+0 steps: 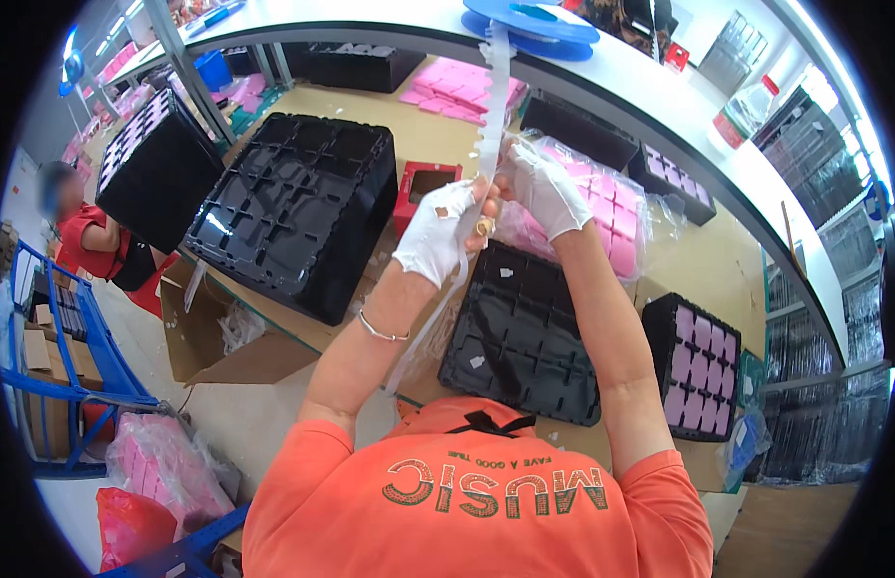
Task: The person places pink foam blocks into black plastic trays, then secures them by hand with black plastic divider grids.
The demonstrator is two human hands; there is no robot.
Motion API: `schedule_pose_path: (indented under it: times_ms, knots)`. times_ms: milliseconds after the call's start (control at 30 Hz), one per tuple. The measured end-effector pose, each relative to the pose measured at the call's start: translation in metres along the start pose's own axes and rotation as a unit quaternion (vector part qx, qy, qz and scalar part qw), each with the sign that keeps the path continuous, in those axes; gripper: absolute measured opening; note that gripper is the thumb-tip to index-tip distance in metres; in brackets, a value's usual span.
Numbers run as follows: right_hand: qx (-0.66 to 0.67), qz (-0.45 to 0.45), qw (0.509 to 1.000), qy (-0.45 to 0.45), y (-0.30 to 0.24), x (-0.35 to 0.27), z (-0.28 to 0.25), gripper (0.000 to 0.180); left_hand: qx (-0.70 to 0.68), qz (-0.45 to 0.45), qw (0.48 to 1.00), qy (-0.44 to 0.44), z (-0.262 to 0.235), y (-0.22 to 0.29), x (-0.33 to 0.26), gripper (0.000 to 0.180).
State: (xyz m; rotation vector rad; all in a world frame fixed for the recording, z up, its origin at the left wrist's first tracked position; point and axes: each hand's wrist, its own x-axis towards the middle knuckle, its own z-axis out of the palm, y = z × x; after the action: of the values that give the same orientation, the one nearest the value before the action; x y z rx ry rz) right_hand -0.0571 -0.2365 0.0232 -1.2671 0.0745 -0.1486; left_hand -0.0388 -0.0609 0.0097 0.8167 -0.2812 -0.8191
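A long whitish strip (492, 106) with a notched edge hangs from a blue reel (534, 27) on the shelf and trails down past my hands to my lap. My left hand (436, 231), in a white glove with bare fingertips, is closed round the strip. A small tan, ring-like piece sits at its fingers. Just to the right, my right hand (548, 191), gloved the same way, has its fingers bent and pressed at the strip's edge. Whatever small piece is between those fingertips is hidden. Below both hands lies a black moulded plastic tray (524, 337) with white scraps on it.
Stacked black trays (291, 197) stand at the left, with a red box (420, 188) beside them. Bagged pink foam pieces (611, 217) lie behind my right hand. A pink-filled tray (700, 366) is at the right. A bottle (746, 114) stands on the shelf. Another person (91, 231) carries trays at far left.
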Motion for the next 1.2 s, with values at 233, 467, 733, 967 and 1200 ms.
schedule_pose_path:
  times_ms: [233, 467, 733, 967, 1200]
  knots:
    - [0.073, 0.043, 0.992, -0.096, 0.006, 0.017, 0.013, 0.036, -0.078, -0.049, 0.995, -0.025, -0.003, 0.009, -0.002, 0.026]
    - [0.094, -0.019, 0.993, -0.073, 0.008, 0.019, 0.008, 0.032, -0.128, -0.065, 0.988, -0.065, -0.002, 0.009, 0.003, 0.023]
    - [0.110, -0.021, 0.984, -0.139, 0.024, 0.039, 0.002, 0.040, -0.170, -0.085, 0.978, -0.085, -0.004, 0.009, 0.005, 0.020]
    - [0.207, -0.008, 0.972, -0.114, 0.022, 0.018, 0.022, 0.036, -0.191, -0.093, 0.973, -0.089, -0.004, 0.005, 0.002, 0.021]
    - [0.225, -0.025, 0.964, -0.141, 0.030, 0.022, 0.020, 0.020, -0.218, -0.102, 0.967, -0.082, 0.002, 0.004, 0.002, 0.023]
